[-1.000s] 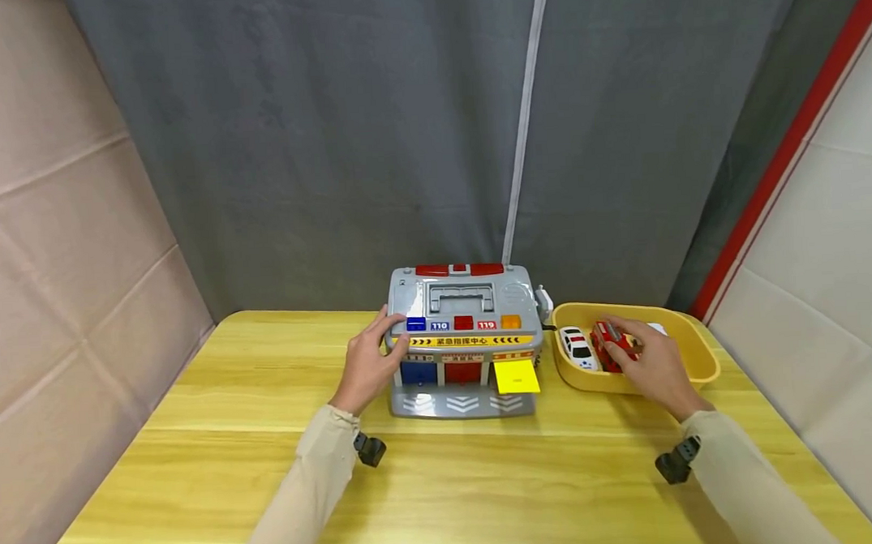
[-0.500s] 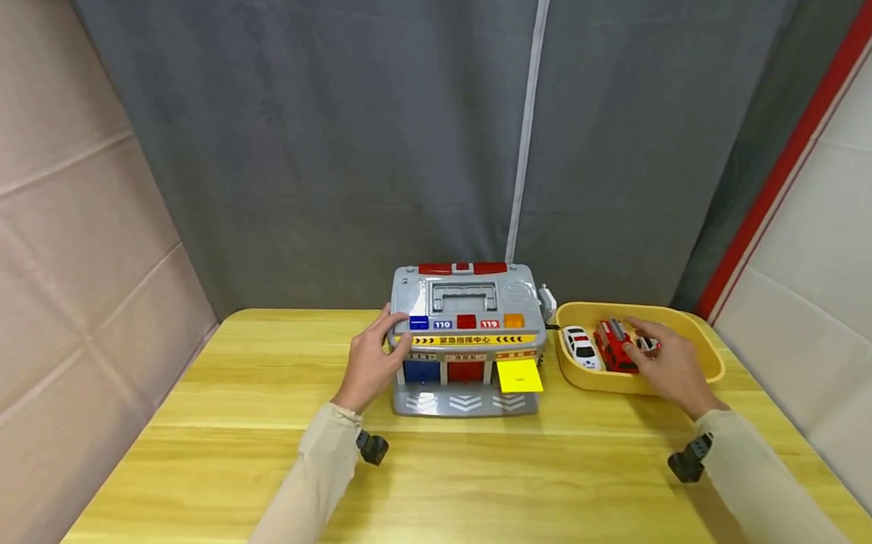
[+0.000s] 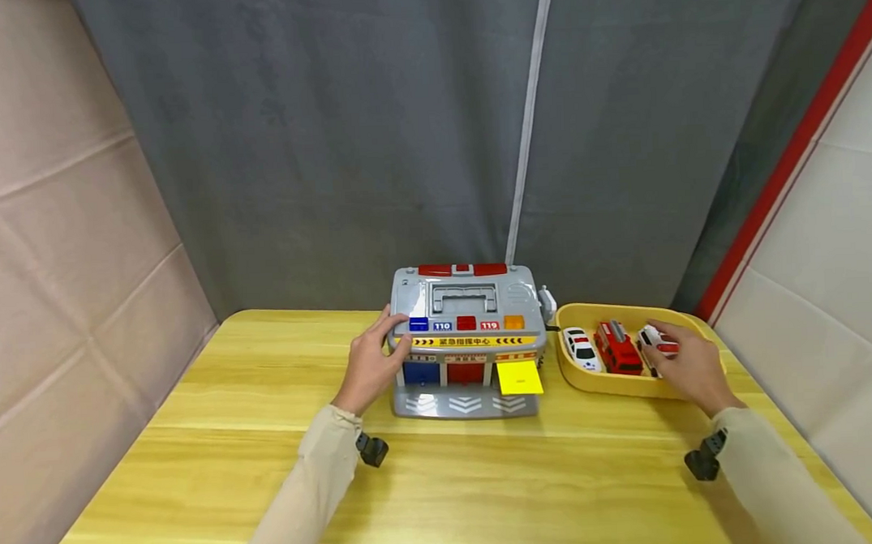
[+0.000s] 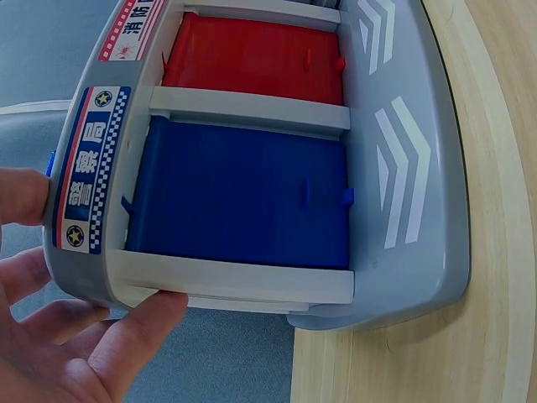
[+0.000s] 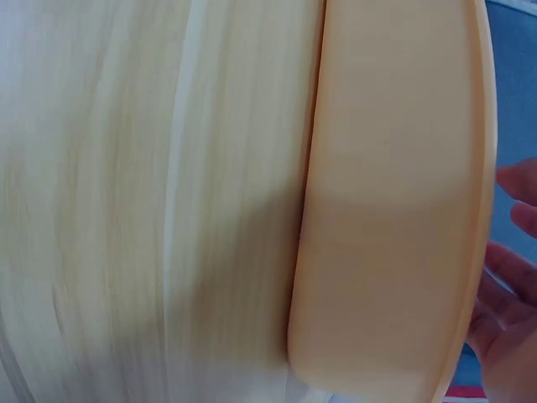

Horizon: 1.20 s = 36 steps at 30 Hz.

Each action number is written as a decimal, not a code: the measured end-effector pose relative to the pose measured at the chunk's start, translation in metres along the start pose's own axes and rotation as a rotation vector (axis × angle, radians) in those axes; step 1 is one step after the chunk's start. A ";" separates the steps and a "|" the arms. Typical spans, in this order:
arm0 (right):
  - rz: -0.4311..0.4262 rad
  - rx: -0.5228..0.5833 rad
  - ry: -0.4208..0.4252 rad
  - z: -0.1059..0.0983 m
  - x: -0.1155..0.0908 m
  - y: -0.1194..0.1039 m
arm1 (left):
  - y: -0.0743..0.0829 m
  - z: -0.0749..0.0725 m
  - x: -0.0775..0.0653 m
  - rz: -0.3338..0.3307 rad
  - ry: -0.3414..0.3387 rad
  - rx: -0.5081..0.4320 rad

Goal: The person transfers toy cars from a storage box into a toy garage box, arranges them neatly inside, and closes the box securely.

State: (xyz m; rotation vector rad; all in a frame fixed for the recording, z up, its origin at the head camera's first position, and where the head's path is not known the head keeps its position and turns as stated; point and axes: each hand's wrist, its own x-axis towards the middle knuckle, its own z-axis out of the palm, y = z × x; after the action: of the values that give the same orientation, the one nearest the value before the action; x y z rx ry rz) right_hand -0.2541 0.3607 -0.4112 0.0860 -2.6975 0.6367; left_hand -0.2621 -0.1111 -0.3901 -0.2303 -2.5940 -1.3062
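A grey toy emergency station point(image 3: 464, 340) stands on the table with its blue door point(image 4: 243, 197) and red door point(image 4: 256, 59) closed and its yellow door point(image 3: 519, 377) swung up. My left hand point(image 3: 370, 360) grips its left end, fingers over the roof edge and thumb point(image 4: 147, 332) against the white side frame. Inside the yellow basket point(image 3: 609, 384), a white toy car with red markings point(image 3: 651, 340) lies between the thumb and fingers of my right hand point(image 3: 692, 366). To its left are a red toy fire truck point(image 3: 618, 349) and a white toy police car point(image 3: 581, 350). The right wrist view shows only fingers beyond the rim.
A white part point(image 3: 547, 303) sticks out from the station's right side, close to the basket. Behind the wooden table point(image 3: 445, 482) hangs a grey curtain point(image 3: 329, 163). Pale fabric walls flank it on both sides.
My right hand has let go of the red fire truck and moved right to the white toy car. The left hand keeps its hold on the station.
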 end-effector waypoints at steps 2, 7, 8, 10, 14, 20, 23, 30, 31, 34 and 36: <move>0.004 -0.010 0.003 0.000 0.001 0.005 | 0.001 0.000 0.000 0.001 -0.001 0.000; 0.009 -0.045 0.004 0.000 0.004 0.014 | 0.001 0.000 0.000 -0.006 -0.004 -0.001; 0.013 -0.052 -0.001 0.001 0.005 0.015 | 0.001 0.000 -0.001 -0.008 -0.004 -0.002; 0.025 -0.069 -0.016 0.001 0.007 0.016 | 0.001 0.000 -0.001 -0.013 -0.004 -0.006; 0.041 -0.103 -0.042 0.002 0.012 0.016 | 0.000 0.000 -0.001 -0.011 -0.002 -0.008; 0.079 -0.134 -0.124 0.004 0.017 0.020 | 0.000 0.001 -0.001 -0.003 0.001 0.000; 0.086 -0.150 -0.163 0.003 0.019 0.023 | 0.000 0.001 -0.001 -0.006 0.002 0.006; 0.110 -0.178 -0.253 0.003 0.025 0.028 | 0.000 0.001 -0.001 -0.014 0.007 0.003; 0.114 -0.187 -0.260 0.003 0.025 0.028 | -0.001 0.001 -0.002 -0.013 0.007 0.001; 0.127 -0.216 -0.261 0.005 0.026 0.026 | -0.002 0.002 -0.001 -0.009 0.006 -0.002; 0.143 -0.223 -0.262 0.006 0.026 0.024 | -0.002 0.002 -0.002 -0.007 0.005 -0.007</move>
State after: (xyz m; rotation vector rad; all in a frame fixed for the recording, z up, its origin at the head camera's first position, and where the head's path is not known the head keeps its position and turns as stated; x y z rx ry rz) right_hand -0.2836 0.3806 -0.4165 -0.0880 -3.0310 0.3819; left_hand -0.2614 -0.1112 -0.3935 -0.2189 -2.5893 -1.3167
